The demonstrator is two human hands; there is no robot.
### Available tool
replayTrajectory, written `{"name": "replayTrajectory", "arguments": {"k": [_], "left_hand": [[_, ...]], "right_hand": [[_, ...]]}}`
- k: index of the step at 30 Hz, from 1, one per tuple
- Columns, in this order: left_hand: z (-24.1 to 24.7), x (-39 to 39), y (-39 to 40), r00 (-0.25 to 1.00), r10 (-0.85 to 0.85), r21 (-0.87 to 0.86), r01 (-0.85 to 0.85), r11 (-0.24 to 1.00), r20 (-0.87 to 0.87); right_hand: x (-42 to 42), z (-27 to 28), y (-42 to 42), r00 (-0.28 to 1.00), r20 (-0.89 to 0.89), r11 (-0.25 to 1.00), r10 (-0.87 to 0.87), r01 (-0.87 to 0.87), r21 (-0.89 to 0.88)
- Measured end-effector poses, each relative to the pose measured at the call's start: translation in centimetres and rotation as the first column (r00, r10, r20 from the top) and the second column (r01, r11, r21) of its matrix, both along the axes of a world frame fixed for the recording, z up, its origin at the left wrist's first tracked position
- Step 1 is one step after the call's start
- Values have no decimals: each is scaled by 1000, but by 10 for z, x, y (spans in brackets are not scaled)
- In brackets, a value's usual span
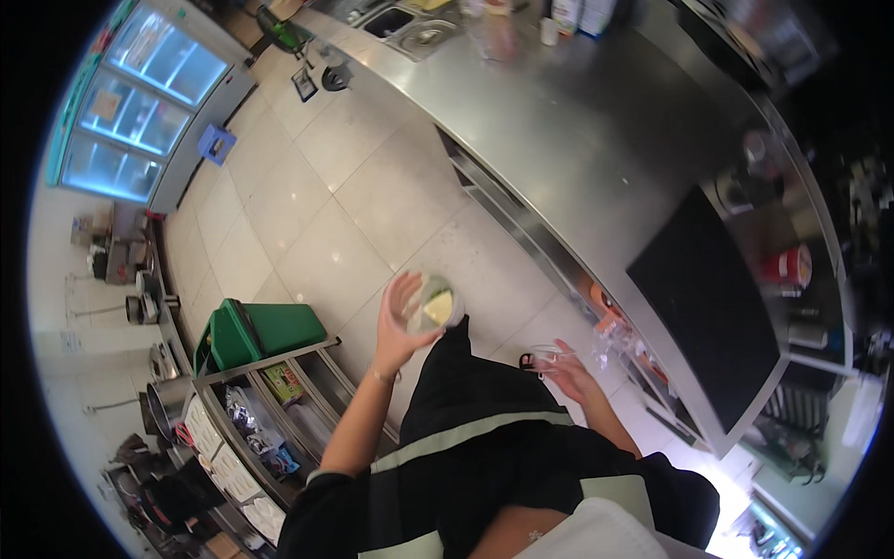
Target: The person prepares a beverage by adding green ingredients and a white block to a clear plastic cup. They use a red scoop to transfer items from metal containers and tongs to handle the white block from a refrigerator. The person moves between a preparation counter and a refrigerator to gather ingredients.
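Observation:
My left hand is closed around a clear plastic cup in front of my body. Inside the cup lie a pale yellow piece and something green, too blurred to name. To the right, lower down, my right hand holds a clear, round, shallow piece of plastic that looks like a lid. The two hands are apart, and the lid-like piece does not touch the cup.
A steel counter with a black mat and a red cup runs along the right. At left stand a green bin, a steel shelf unit and glass-door fridges. A blue stool is on the tiled floor.

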State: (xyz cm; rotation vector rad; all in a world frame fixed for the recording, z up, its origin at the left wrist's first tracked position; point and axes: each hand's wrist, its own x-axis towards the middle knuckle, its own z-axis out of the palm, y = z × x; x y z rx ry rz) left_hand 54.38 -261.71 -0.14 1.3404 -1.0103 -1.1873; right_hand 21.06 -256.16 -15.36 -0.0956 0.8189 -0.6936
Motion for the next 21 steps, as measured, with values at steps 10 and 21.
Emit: {"name": "replayTrajectory", "arguments": {"k": [10, 21], "left_hand": [[-27, 159, -354, 971, 164, -379, -88, 921, 172], [-48, 309, -577, 963, -140, -287, 205, 936, 231]], "right_hand": [[230, 161, -280, 945, -322, 626, -57, -217, -749], [341, 171, -454, 924, -260, 654, -280, -15, -756]]}}
